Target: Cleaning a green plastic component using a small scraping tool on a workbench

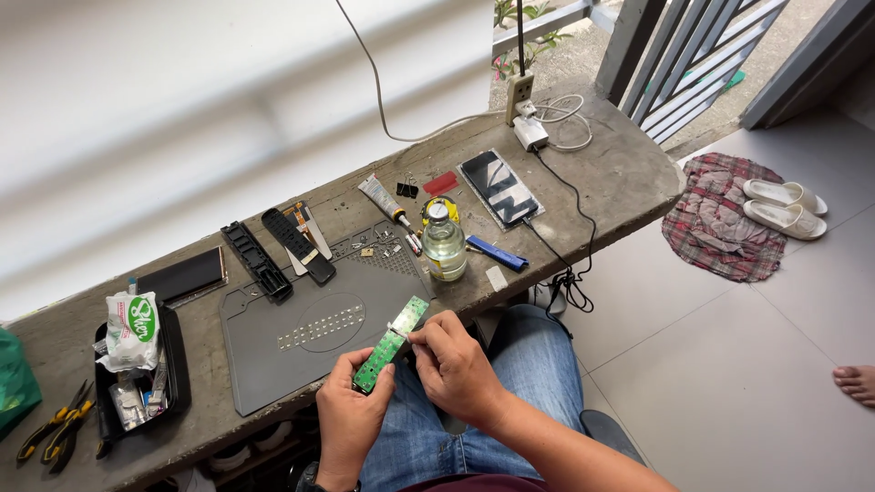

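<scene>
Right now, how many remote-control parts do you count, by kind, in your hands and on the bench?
Green circuit board, held in both hands: 1
Long black shells on the bench: 2
Grey button pad on the mat: 1
Total: 4

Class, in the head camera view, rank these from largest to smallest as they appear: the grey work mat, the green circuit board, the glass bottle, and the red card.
1. Grey work mat
2. Green circuit board, though it is held nearer the camera
3. Glass bottle, close to the board
4. Red card
</scene>
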